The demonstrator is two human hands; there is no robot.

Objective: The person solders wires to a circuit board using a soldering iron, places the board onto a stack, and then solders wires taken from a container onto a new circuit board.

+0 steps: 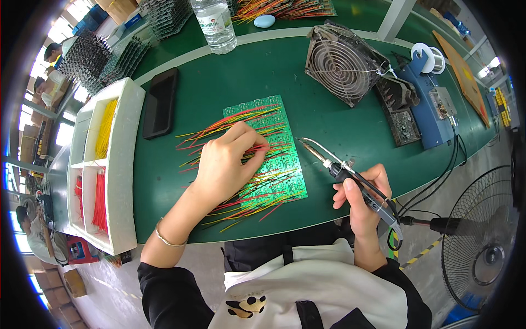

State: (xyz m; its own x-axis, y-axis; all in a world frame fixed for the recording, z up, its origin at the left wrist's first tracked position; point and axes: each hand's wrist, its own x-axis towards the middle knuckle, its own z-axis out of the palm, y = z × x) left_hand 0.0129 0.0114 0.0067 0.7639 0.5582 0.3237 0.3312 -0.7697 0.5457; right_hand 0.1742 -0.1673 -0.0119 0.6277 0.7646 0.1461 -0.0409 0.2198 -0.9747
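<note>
White foam box [123, 170]: yellow wires [106, 129], red wires [99, 203]. Thin red strand [254, 148] pinched by left hand [224, 162], grey soldering iron [340, 172] gripped by right hand [364, 203].

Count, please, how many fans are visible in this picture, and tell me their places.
2. One square fan stands on the green table, beyond the soldering iron; one large round fan is beside the table, at lower right. Others may be hidden.
</note>
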